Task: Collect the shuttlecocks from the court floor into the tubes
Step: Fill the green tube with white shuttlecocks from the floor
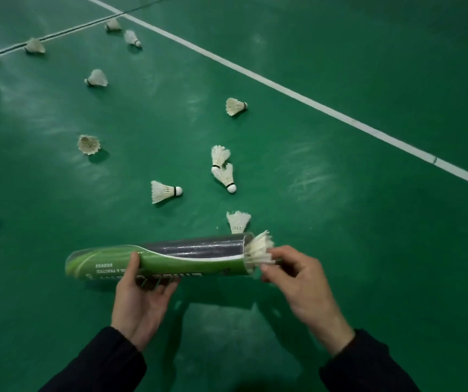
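Protruding feather-first from the right-hand mouth of the tube (170,260), the shuttlecock (258,247) sits partly inside, its skirt splayed just beyond the rim and its cork hidden within. The tube lies nearly level across the view, long axis running left to right, open end toward the right hand (298,281); so the push that seems due runs leftward along that axis, straight into the barrel. That right hand pinches the feathers between thumb and fingertips, fingers curled close on the skirt. The left hand (139,301) grips the tube from below near its closed, green-printed end, thumb over the top, holding it clear of the court floor (368,222) (its lid is nowhere to be seen). Judging by this, the seating of this one shuttlecock is under way and most of the job remains: nearest lies a loose shuttlecock (238,222) just beyond the tube's mouth, then a touching pair (223,168), with others scattered farther off toward the white line (312,101).
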Demonstrator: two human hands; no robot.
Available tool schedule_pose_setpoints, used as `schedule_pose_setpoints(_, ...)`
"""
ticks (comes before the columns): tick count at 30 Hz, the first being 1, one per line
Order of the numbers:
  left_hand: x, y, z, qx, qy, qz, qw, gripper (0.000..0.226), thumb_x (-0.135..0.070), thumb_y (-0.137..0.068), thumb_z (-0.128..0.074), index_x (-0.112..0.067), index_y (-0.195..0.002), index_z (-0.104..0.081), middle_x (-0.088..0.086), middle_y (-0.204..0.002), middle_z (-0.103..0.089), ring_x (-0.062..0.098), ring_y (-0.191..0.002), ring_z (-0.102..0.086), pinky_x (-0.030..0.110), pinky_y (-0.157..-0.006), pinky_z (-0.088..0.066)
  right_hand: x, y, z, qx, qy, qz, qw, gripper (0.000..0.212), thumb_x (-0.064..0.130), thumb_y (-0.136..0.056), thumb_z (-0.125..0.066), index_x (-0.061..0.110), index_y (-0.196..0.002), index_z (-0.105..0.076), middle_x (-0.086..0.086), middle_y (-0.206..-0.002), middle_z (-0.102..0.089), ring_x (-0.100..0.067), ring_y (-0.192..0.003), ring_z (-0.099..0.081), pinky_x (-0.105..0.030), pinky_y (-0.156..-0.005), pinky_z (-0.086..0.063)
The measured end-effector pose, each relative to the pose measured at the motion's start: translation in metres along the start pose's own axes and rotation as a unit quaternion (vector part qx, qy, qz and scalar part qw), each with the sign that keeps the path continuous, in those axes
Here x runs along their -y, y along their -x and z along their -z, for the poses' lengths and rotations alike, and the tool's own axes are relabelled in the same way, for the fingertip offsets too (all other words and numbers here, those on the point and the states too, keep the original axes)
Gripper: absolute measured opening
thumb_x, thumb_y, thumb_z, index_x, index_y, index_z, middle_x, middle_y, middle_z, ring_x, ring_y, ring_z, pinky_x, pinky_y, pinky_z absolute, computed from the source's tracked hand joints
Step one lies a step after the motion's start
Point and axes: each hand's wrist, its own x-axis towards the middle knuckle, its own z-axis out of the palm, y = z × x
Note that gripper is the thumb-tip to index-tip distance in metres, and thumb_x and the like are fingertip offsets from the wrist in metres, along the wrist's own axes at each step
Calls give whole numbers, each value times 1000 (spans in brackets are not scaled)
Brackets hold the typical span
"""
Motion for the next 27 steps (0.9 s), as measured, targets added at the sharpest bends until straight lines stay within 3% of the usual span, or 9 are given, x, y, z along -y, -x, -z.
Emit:
schedule_pose_setpoints(3,13,2,-10,25,-16,5,1000,55,-42,-98,-61,-12,-143,-55,13,-135,-64,31,-122,-64,50,-95,-58,-1,11,-9,161,84,-67,981,49,4,-89,-51,27,-131,-62,1,-71,-63,-12,-62,-66,-28,-64,-57)
schedule_pose_setpoints(9,16,4,-10,43,-35,-16,998,42,-43,-100,-60,-17,-131,-63,5,-112,-77,26,-115,-69,44,-84,-63,1,6,-14,222,79,-105,966,54,17,-91,-54,43,-138,-52,-1,-89,-75,-10,-55,-63,-35,-61,-58)
schedule_pose_setpoints(12,18,6,-13,38,-34,-13,999,37,-42,-99,-61,-16,-126,-65,8,-113,-74,28,-115,-68,44,-81,-63,3,5,-17,165,-2,-111,980,40,11,-97,-63,32,-131,-59,20,-64,-66,-8,-51,-52,-31,-55,-54)
schedule_pose_setpoints(15,18,2,-16,19,-17,-11,1000,36,-41,-97,-63,-17,-125,-63,11,-122,-65,30,-116,-64,47,-81,-63,1,5,-20,38,-63,-93,993,37,12,-91,-74,30,-122,-66,13,-85,-73,-6,-58,-59,-30,-55,-54)
schedule_pose_setpoints(18,17,-1,-14,14,-13,-14,1000,38,-43,-95,-65,-18,-125,-62,11,-124,-63,30,-117,-64,49,-86,-61,3,6,-20,29,-73,-52,996,32,9,-95,-68,27,-122,-68,9,-103,-77,7,-62,-64,-8,-59,-49)
schedule_pose_setpoints(20,17,-2,-14,16,-17,-14,1000,36,-43,-96,-64,-19,-123,-63,11,-123,-63,30,-117,-64,49,-86,-61,7,5,-18,68,-48,-64,994,26,13,-100,-61,24,-123,-68,16,-82,-74,8,-49,-58,-7,-50,-42)
schedule_pose_setpoints(23,19,-2,-9,11,-18,-11,1000,40,-44,-97,-63,-19,-128,-62,10,-124,-64,29,-118,-63,47,-86,-62,0,-3,-14,163,-13,-117,980,24,24,-104,-56,27,-125,-66,8,-48,-56,-5,-38,-47,-21,-48,-41)
schedule_pose_setpoints(24,19,-2,-7,7,-19,-10,1000,44,-44,-97,-62,-19,-133,-60,11,-126,-64,29,-119,-63,48,-88,-62,0,-7,-14,201,-14,-136,970,25,25,-104,-56,28,-127,-64,5,-54,-61,-9,-41,-51,-23,-47,-43)
schedule_pose_setpoints(27,16,-6,2,-7,-16,-8,1000,56,-43,-97,-63,-16,-145,-53,11,-129,-63,29,-120,-63,49,-88,-57,-1,-15,-19,251,-42,-153,955,26,31,-102,-59,22,-126,-63,3,-113,-72,-16,-60,-67,-23,-44,-48)
